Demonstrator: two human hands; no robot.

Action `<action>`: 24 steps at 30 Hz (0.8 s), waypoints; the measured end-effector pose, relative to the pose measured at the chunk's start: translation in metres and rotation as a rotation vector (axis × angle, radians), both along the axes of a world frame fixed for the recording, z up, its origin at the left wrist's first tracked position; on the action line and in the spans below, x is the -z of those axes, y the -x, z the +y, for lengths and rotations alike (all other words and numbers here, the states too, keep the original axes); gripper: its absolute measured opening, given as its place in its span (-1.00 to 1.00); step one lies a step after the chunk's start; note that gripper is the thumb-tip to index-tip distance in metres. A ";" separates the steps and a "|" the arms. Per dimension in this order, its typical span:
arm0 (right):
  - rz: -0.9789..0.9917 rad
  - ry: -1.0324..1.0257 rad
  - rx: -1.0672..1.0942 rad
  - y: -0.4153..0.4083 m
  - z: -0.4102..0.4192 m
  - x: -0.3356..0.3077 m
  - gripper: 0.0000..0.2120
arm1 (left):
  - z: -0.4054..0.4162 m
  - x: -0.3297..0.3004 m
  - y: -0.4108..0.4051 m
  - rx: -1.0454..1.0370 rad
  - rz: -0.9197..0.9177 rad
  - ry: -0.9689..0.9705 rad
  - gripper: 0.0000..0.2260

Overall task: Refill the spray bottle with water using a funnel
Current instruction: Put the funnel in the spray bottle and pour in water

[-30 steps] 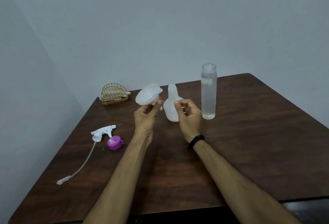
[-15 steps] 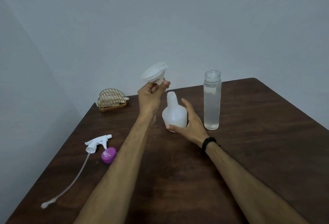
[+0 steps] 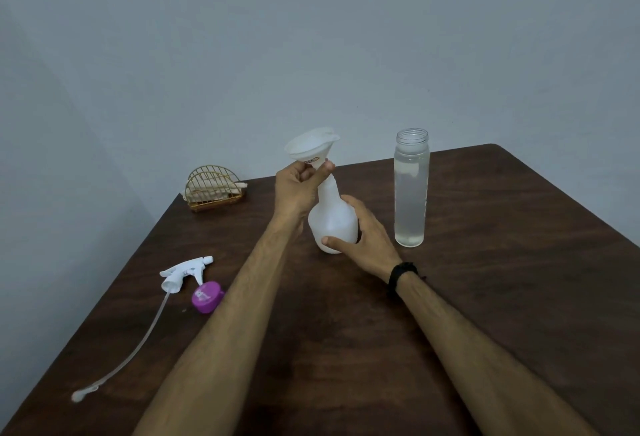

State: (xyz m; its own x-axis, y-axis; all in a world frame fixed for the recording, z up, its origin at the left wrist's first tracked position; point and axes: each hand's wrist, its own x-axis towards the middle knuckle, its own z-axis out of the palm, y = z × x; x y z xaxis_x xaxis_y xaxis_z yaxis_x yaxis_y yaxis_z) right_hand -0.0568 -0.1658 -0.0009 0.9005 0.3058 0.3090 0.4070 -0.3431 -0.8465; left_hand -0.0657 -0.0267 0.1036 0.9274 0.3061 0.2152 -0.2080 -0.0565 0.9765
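A white spray bottle [image 3: 331, 219] without its head stands upright on the dark wooden table [image 3: 485, 297]. My right hand [image 3: 363, 238] wraps around its lower body. A white funnel [image 3: 311, 145] sits over the bottle's neck, tilted slightly left, and my left hand [image 3: 298, 190] pinches its stem. My fingers hide where the stem meets the neck. To the right stands a tall clear open bottle of water [image 3: 410, 190], nearly full. The white spray head with its long tube [image 3: 185, 271] lies at the left.
A purple cap [image 3: 207, 296] lies beside the spray head. A small gold wire holder [image 3: 214, 191] stands at the table's far left corner. A grey wall rises behind the table. A black band circles my right wrist.
My left hand lifted the funnel and brought it down over the bottle's neck. My right hand closed around the bottle's lower body.
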 end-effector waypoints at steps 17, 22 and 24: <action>0.013 0.010 -0.036 0.011 -0.002 -0.001 -0.15 | -0.009 0.038 0.015 -0.055 -0.081 -0.148 -0.67; -0.028 0.053 -0.030 0.033 -0.006 0.000 -0.08 | -0.014 0.046 0.019 -0.082 -0.093 -0.094 -0.74; -0.149 0.025 0.094 0.044 -0.009 -0.004 -0.17 | -0.015 0.047 0.021 -0.081 -0.103 -0.074 -0.77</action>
State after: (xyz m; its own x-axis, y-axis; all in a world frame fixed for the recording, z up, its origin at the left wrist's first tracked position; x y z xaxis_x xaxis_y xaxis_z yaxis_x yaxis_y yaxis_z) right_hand -0.1006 -0.1746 0.0030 0.8704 0.2319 0.4344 0.4924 -0.4058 -0.7700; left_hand -0.0863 -0.0418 0.0563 0.8722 0.3585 0.3328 -0.2987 -0.1485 0.9427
